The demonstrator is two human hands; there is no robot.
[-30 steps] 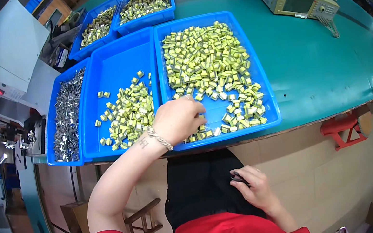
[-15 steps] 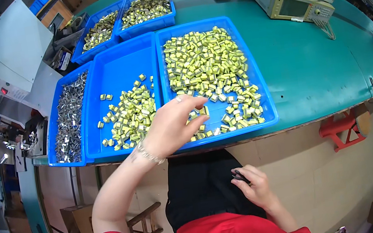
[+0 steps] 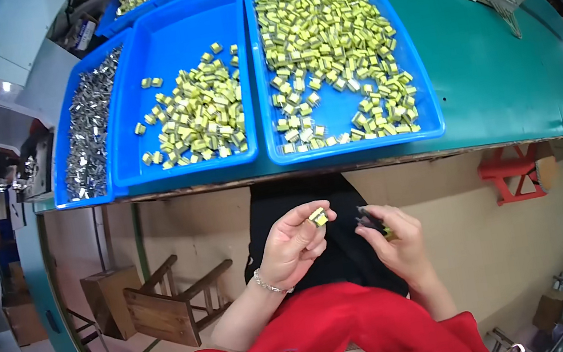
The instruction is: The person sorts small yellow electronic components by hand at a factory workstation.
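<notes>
In the head view, the left hand (image 3: 292,249) is up over the person's lap, and its thumb and pointer finger are pinching one small yellow block (image 3: 318,217). The other fingers of that hand are curled in. The block is near the right hand but not touching it, and it is above the black pants (image 3: 296,199), on the person's side of the table edge. The right hand (image 3: 400,239) has its thumb and fingers closed around a small dark tool (image 3: 369,219), whose tip points toward the left hand. A bit of yellow-green shows by those fingers, but I can't tell what it is. A shiny bracelet (image 3: 269,285) goes around the left wrist, and the shirt (image 3: 321,335) is red. On the green table (image 3: 495,83) sits a blue right tray (image 3: 336,104) with lots of yellow blocks and a bare patch near the front. Just beside it, a blue middle tray (image 3: 177,30) has a smaller pile. Next to that, a thin blue left tray (image 3: 84,202) is full of shiny metal bits (image 3: 92,121). A red stool (image 3: 510,176) stands on the floor to the right, and a brown wooden stool (image 3: 164,316) is on the left.
</notes>
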